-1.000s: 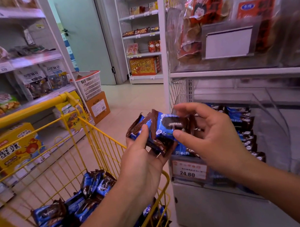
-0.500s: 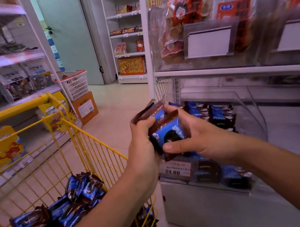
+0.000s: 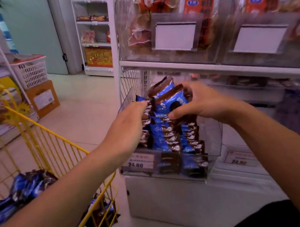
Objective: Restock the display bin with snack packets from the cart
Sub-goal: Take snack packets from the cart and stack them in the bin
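- Blue-and-brown snack packets (image 3: 168,99): a small bunch is held upright over the far end of the clear display bin (image 3: 215,138), just above the rows already standing inside it.
- Right hand (image 3: 204,103): fingers and thumb curled round the bunch from the right, gripping it.
- Left hand (image 3: 129,124): at the bunch's left edge, fingers bent toward the packets; motion blur hides the contact, so whether it grips or only steadies cannot be told.
- Step in hand, by judgement: placing the bunch into the bin. The next move calls for lowering the packets upright behind the existing rows, releasing, then reaching back to the cart.
- Yellow cart (image 3: 56,144): near left, with more of the same packets (image 3: 26,188) piled inside.
- Price tag (image 3: 139,162): on the bin's near front face.
- Against half a second ago: both hands have carried the bunch from in front of the bin, near the cart, to over its far end.
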Action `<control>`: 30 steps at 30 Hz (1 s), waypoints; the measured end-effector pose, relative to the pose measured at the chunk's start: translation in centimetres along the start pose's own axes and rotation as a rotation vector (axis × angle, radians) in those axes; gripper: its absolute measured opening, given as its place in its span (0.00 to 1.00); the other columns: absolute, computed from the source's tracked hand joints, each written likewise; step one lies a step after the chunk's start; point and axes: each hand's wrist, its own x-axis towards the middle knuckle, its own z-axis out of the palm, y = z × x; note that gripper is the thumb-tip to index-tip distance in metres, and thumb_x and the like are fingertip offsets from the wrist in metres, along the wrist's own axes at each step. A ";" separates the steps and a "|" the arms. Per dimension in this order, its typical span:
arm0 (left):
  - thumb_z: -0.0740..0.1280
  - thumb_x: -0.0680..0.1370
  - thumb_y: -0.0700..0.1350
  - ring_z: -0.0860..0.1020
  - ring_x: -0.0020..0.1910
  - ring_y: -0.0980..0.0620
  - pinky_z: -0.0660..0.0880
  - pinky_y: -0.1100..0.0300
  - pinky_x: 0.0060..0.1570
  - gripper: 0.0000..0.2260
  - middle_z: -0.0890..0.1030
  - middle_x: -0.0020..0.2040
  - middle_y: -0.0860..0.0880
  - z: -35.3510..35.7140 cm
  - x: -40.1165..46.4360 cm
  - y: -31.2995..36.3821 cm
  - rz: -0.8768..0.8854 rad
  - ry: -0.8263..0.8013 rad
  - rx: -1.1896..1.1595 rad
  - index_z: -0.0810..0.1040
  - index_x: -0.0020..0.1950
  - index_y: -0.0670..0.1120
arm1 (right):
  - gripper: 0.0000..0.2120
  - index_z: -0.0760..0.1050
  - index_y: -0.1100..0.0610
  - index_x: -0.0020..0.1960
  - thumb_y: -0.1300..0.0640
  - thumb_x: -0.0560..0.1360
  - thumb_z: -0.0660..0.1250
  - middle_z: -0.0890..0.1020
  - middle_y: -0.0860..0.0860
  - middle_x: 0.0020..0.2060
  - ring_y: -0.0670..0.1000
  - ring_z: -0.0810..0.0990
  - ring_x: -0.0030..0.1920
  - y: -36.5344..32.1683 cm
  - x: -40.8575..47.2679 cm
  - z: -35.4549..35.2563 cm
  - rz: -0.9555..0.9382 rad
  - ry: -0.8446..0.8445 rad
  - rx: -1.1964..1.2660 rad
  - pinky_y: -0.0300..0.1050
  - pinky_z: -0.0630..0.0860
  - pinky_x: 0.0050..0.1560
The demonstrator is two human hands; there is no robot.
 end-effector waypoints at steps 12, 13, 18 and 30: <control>0.56 0.81 0.59 0.72 0.58 0.53 0.73 0.56 0.55 0.20 0.75 0.60 0.53 -1.8 -0.9 -3.9 0.382 -0.185 1.067 0.71 0.70 0.53 | 0.28 0.74 0.55 0.48 0.42 0.58 0.83 0.78 0.54 0.57 0.60 0.74 0.60 2.1 4.9 -0.1 0.545 -0.143 -1.266 0.60 0.72 0.65; 0.55 0.81 0.60 0.72 0.58 0.53 0.73 0.57 0.55 0.20 0.75 0.60 0.54 -1.8 -0.9 -3.9 0.382 -0.180 1.058 0.71 0.70 0.54 | 0.34 0.75 0.55 0.57 0.41 0.59 0.83 0.76 0.53 0.62 0.61 0.71 0.65 2.4 5.1 0.0 0.541 -0.187 -1.324 0.62 0.68 0.68; 0.52 0.81 0.62 0.71 0.62 0.56 0.73 0.58 0.58 0.22 0.75 0.65 0.55 -1.8 -1.0 -4.1 0.382 -0.192 1.057 0.68 0.72 0.55 | 0.47 0.63 0.53 0.79 0.44 0.66 0.80 0.62 0.53 0.79 0.61 0.56 0.79 3.1 5.6 0.7 0.431 -0.309 -1.406 0.71 0.52 0.75; 0.53 0.80 0.64 0.70 0.61 0.58 0.69 0.63 0.53 0.24 0.74 0.66 0.56 -1.9 -0.9 -4.9 0.424 -0.208 1.053 0.67 0.73 0.56 | 0.34 0.68 0.55 0.74 0.52 0.72 0.77 0.78 0.55 0.66 0.59 0.77 0.64 4.6 4.8 -1.0 0.364 -0.306 -1.338 0.61 0.68 0.71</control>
